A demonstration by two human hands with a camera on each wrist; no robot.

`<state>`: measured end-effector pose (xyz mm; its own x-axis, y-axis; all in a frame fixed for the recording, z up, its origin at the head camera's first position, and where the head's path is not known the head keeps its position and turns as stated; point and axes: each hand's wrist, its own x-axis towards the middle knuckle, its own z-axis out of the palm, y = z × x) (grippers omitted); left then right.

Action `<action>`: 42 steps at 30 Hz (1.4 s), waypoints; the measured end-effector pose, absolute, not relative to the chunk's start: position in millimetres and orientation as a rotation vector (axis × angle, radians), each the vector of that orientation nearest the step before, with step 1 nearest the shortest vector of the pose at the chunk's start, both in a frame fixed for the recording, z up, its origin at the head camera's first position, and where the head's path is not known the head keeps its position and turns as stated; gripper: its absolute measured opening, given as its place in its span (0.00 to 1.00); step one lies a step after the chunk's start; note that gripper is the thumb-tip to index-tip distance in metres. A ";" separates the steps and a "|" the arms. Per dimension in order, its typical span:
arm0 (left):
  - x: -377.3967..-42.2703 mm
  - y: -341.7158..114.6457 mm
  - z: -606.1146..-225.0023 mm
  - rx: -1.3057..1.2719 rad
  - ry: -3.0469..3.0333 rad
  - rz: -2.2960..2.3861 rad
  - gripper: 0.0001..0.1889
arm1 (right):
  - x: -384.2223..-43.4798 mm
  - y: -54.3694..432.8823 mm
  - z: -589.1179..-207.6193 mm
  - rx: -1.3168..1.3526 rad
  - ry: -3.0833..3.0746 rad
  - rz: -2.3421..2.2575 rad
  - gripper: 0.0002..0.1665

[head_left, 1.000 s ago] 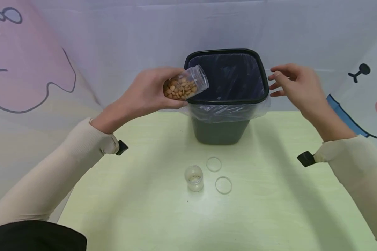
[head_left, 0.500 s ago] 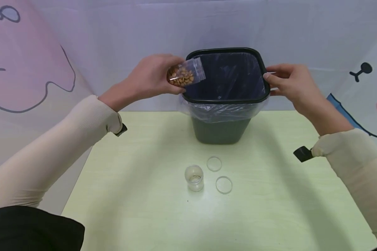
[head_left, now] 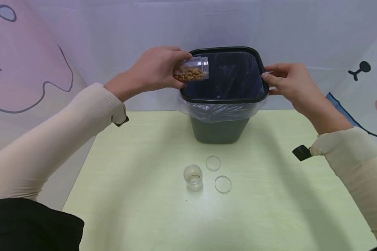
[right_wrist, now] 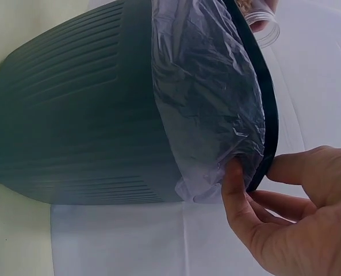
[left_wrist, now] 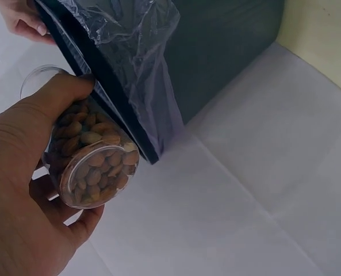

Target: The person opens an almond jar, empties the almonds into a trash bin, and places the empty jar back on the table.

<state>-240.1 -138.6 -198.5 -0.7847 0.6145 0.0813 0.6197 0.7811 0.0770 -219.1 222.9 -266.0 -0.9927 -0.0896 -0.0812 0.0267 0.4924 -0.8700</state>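
My left hand (head_left: 155, 71) grips a clear plastic jar (head_left: 198, 62) partly filled with almonds (left_wrist: 92, 178). The jar lies nearly on its side over the left rim of a dark green bin (head_left: 220, 132), its lidless mouth pointing right across the opening. The almonds rest along the jar's lower side and at its base. A thin clear liner (right_wrist: 205, 86) is folded over the bin's black rim (head_left: 226, 101). At the bin's right side, my right hand (head_left: 296, 85) pinches the rim and liner between thumb and fingers, as the right wrist view shows.
On the pale green table (head_left: 144, 209), in front of the bin, stands a second clear jar (head_left: 193, 183), open at the top. Two clear round lids (head_left: 213, 163) lie beside it. A white printed cloth (head_left: 138, 28) hangs close behind the bin.
My left hand has risen and moved slightly right, tipping the jar closer to horizontal over the bin. My right hand has come in from the right and taken hold of the rim.
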 end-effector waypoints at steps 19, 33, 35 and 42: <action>-242.0 -134.0 -192.3 -1.069 -2.841 0.062 0.37 | -216.7 219.0 -262.8 -0.076 2.636 -1.502 0.34; -241.1 -133.5 -195.0 -1.075 -2.820 0.076 0.36 | -215.4 215.5 -262.3 -0.075 2.661 -1.475 0.33; -241.1 -133.6 -195.5 -1.076 -2.818 0.074 0.36 | -215.4 215.4 -262.4 -0.077 2.659 -1.476 0.33; -241.1 -132.7 -196.0 -1.081 -2.832 0.073 0.37 | -215.1 216.6 -263.5 -0.092 2.659 -1.478 0.33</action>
